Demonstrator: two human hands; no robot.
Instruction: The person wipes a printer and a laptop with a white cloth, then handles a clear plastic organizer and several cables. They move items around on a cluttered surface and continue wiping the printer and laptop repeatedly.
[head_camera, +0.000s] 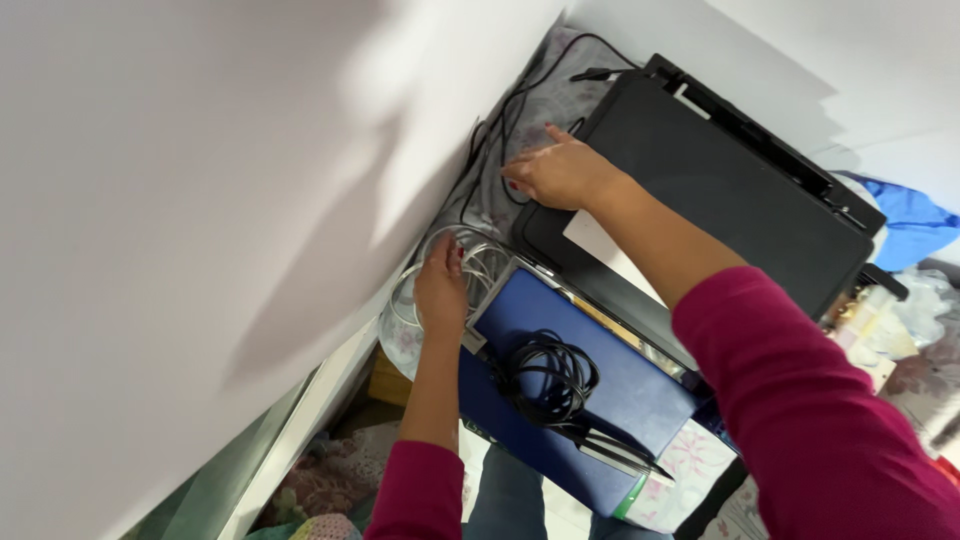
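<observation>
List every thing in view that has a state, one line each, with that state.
Left hand: resting on the white coiled cable, grip unclear.
Right hand: fingers spread, touching the black cable by the wall.
Black printer: lid closed.
Blue folder: closed, lying flat.
Black coiled cord: bundled, loose on the blue folder.
White coiled cable: looped, lying by the wall.

Bright, even light; soft shadows on wall (200, 200); tilted view.

One head cam, tilted view down, close over the blue folder (590, 380) and black printer (720, 190).
</observation>
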